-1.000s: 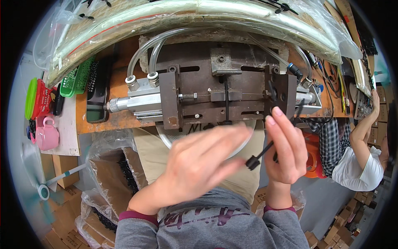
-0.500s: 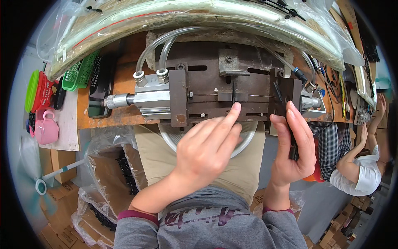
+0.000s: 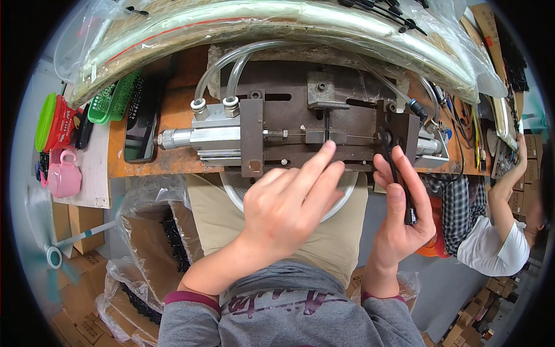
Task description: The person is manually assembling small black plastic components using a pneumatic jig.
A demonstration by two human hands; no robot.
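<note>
The index finger of my left hand [image 3: 286, 205] points at the lower end of a thin black part [image 3: 328, 124], which stands across a small metal block [image 3: 315, 137] in the middle of the fixture. Whether the fingertip presses on it, I cannot tell. The other fingers are loosely stretched and grip nothing. My right hand [image 3: 413, 217] is closed around slim black parts [image 3: 406, 191]; their upper ends reach the fixture's right upright. Thin rods run from both sides toward the block, and a threaded rod [image 3: 276, 133] sticks out of the left upright [image 3: 252, 139].
An air cylinder [image 3: 215, 139] with clear hoses sits left of the fixture. Beyond it are a black phone [image 3: 142, 118], a green basket [image 3: 110, 101] and a pink cup [image 3: 63, 178]. A white basin [image 3: 232, 191] is under my hands. A co-worker [image 3: 494, 248] is at the right.
The threaded rod has come out to the right from the left upright. My right hand has shifted slightly, and the black parts' upper ends sit lower. My left hand stays nearly in place.
</note>
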